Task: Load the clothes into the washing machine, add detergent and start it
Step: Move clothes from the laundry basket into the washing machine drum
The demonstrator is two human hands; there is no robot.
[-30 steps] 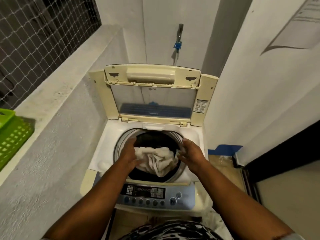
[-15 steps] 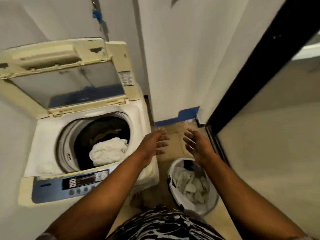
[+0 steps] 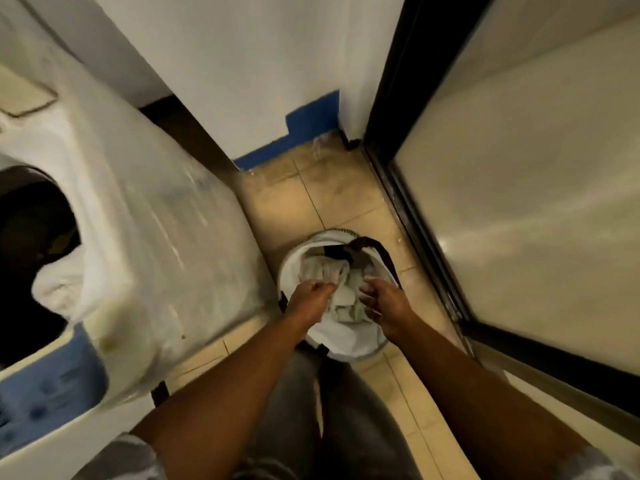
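Observation:
A round white laundry basket (image 3: 341, 344) stands on the tiled floor to the right of the washing machine (image 3: 138, 237). Pale clothes (image 3: 343, 299) lie bunched inside it. Both hands reach down into the basket: my left hand (image 3: 310, 297) closes on the cloth at its left side, my right hand (image 3: 382, 303) curls onto the cloth at its right. The machine's drum opening (image 3: 31, 244) shows at the far left with a white garment (image 3: 59, 285) lying in it. The picture is motion-blurred.
A dark strap (image 3: 367, 245) arches over the basket's far rim. A black-framed sliding door (image 3: 408, 188) runs along the right. A white wall with blue trim (image 3: 304, 129) stands behind. The machine's blue control panel (image 3: 45, 396) is at lower left.
I have turned from the machine to the floor basket. Both hands dropped from above the basket into it and closed on the pale clothes. The white garment stays in the drum.

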